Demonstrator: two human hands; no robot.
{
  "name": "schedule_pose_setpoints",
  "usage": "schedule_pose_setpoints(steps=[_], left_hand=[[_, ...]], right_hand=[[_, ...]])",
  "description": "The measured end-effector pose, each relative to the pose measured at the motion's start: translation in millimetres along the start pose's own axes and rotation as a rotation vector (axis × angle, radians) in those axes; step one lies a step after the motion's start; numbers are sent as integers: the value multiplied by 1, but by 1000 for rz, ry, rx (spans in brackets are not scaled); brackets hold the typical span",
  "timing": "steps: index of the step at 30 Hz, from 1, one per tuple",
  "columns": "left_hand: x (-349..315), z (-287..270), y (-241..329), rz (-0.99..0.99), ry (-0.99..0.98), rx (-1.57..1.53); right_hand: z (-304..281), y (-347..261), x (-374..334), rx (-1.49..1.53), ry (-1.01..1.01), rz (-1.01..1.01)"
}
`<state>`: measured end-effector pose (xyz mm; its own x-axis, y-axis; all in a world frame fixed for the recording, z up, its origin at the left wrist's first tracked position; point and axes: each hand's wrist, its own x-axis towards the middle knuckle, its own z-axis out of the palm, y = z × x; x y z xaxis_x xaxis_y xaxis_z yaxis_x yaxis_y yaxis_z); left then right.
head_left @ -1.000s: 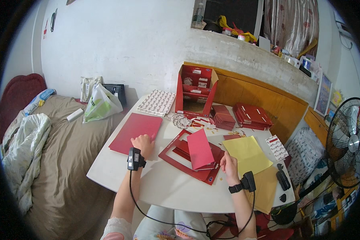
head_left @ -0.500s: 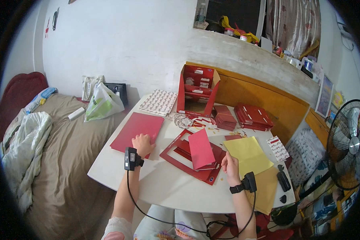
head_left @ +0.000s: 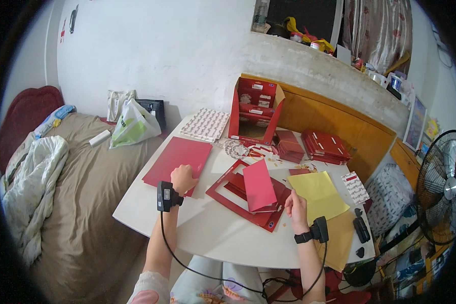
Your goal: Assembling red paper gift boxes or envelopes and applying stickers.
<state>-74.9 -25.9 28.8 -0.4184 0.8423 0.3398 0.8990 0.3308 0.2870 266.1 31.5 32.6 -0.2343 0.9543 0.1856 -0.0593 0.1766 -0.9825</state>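
Observation:
My left hand (head_left: 184,179) is over the lower right corner of a stack of red card sheets (head_left: 176,156). Its fingers look curled in, and what they hold, if anything, is hidden. Closed with nothing visible in it, my right hand (head_left: 295,209) is just right of a flat red die-cut card frame (head_left: 227,201). Across that frame lies a smaller pinkish-red rectangular card (head_left: 259,185), with more red card pieces under it. A yellow sheet (head_left: 321,196) extends behind and to the right of my right hand. Each wrist wears a strapped black device with a cable.
A red display box (head_left: 257,109) stands at the table's back, beside patterned sheets (head_left: 205,124) and red card stacks (head_left: 326,146). Paper scraps lie before it. Black sunglasses-like items (head_left: 361,229) sit near the right edge. A fan (head_left: 448,187) stands right, a bed (head_left: 86,167) left.
The fingers of my left hand, earlier stretched over the red sheets, now look more curled. My right hand stays beside the card frame. The whole view has shifted slightly.

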Motion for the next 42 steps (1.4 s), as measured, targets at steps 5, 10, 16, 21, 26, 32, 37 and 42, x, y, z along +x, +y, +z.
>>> schedule_pose_setpoints(steps=[5,10,16,21,26,32,37,42], left_hand=[[3,0,-5,46,-21,-26],[1,-6,-1,36,-36,-20],[4,1,-9,116,-3,-54],[5,0,-14,174,-5,-72],[3,-5,-12,177,-16,-123],[4,-3,-16,189,-13,-108],[-1,-6,0,271,69,-102],[-5,-14,13,292,58,34]], right_hand=[[-2,3,2,11,-11,9],[-1,1,1,-17,7,-15],[-3,4,2,-22,-9,3],[-3,3,1,-5,-20,-2],[-1,2,1,-1,-7,-12],[1,1,2,-7,-9,-6],[1,-1,1,-15,-6,-4],[0,-2,0,-10,-29,-16]])
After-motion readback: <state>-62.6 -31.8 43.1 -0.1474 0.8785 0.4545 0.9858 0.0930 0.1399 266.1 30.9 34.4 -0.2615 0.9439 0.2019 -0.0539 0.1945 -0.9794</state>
